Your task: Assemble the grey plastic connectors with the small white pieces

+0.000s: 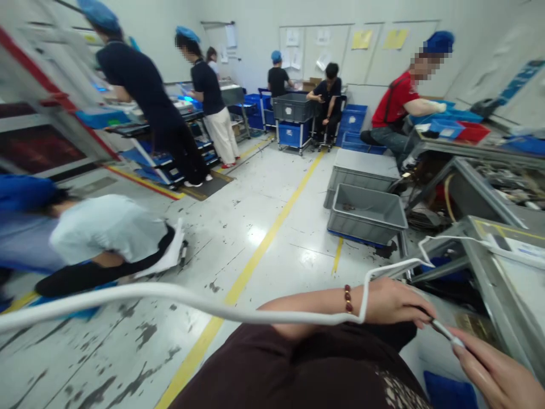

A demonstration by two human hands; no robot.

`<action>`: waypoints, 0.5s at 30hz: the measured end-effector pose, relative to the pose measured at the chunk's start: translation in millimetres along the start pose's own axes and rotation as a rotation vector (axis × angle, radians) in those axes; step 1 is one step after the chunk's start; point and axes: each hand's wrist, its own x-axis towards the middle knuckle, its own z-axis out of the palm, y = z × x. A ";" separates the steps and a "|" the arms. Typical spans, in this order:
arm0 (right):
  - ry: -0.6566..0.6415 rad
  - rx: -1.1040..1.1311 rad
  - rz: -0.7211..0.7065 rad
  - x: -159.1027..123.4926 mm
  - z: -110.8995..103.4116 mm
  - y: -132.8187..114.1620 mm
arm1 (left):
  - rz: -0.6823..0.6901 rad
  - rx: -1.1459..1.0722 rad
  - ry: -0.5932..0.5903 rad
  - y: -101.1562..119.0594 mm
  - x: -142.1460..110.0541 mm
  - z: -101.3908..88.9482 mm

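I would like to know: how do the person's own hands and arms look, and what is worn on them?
Both the left hand and the right hand are ungloved. The left wrist carries a bracelet of dark red beads with gold-coloured pieces between. No sleeve covers the visible left forearm; a white cable crosses before it.

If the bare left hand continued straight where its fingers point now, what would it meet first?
The left hand would probably meet the bare right hand first, across the thin dark-and-white piece between them; depth is unclear.
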 end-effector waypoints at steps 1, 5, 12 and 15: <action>-0.020 0.009 0.026 1.4 -3.9 -11.8 | 0.007 -0.018 0.028 -1.6 -0.7 3.0; -0.080 0.009 0.134 7.3 -16.7 -51.6 | 0.010 -0.115 0.162 -8.7 -3.7 13.8; -0.114 -0.115 0.266 7.6 -22.3 -67.6 | -0.080 -0.232 0.148 -10.4 -4.7 14.3; -0.092 -0.142 0.282 4.7 -21.0 -67.6 | -0.075 -0.222 0.146 -7.8 -4.4 15.4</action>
